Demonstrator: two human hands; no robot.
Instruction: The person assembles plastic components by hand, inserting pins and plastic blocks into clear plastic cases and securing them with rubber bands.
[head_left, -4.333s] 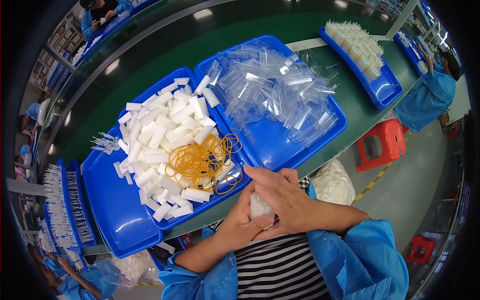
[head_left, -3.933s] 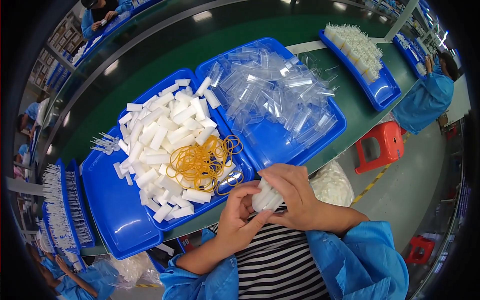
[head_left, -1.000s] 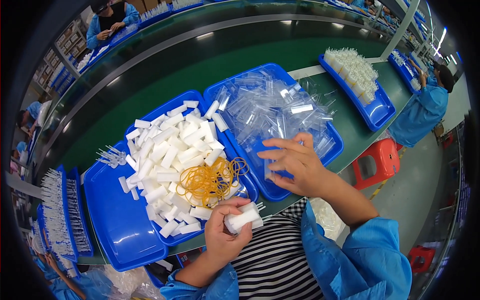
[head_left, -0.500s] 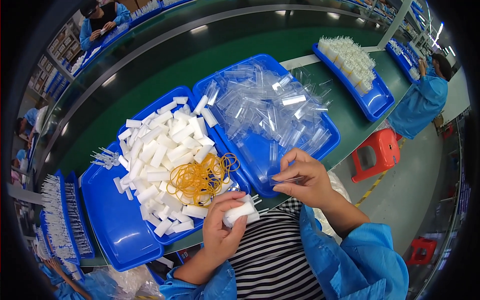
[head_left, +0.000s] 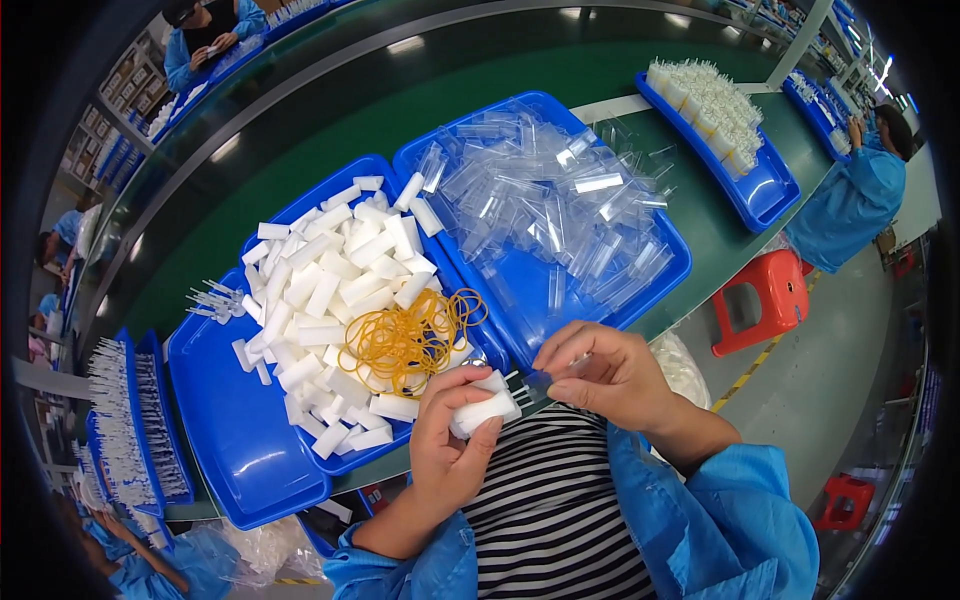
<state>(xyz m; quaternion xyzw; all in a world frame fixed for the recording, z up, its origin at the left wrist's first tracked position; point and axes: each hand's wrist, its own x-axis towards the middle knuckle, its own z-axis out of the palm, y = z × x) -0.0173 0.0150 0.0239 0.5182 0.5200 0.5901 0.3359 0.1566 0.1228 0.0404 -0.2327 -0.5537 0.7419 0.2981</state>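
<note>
In my left hand [head_left: 450, 440] are white foam blocks [head_left: 484, 410], with thin clear prongs sticking out of their right end. The fingers wrap round the blocks. My right hand [head_left: 610, 375] pinches a small clear plastic strip [head_left: 537, 383] close to the prongs; whether the two touch I cannot tell. Beyond my left hand, a heap of white foam blocks [head_left: 335, 270] fills a blue tray, with a tangle of yellow rubber bands [head_left: 405, 340] on top. Clear plastic pieces [head_left: 540, 190] lie piled in the blue tray [head_left: 668, 290] beyond my right hand.
Another blue tray [head_left: 250, 480] is at the left, with pronged clear pieces [head_left: 215, 302] by its far edge. Trays of pronged parts [head_left: 125, 430] stand far left, and one with banded foam bundles [head_left: 710, 110] far right. A red stool [head_left: 765, 300] and co-workers are around.
My right hand has moved left with the clear strip, up to the prongs at my left hand. The foam blocks are tilted a little differently. The whole view has shifted slightly.
</note>
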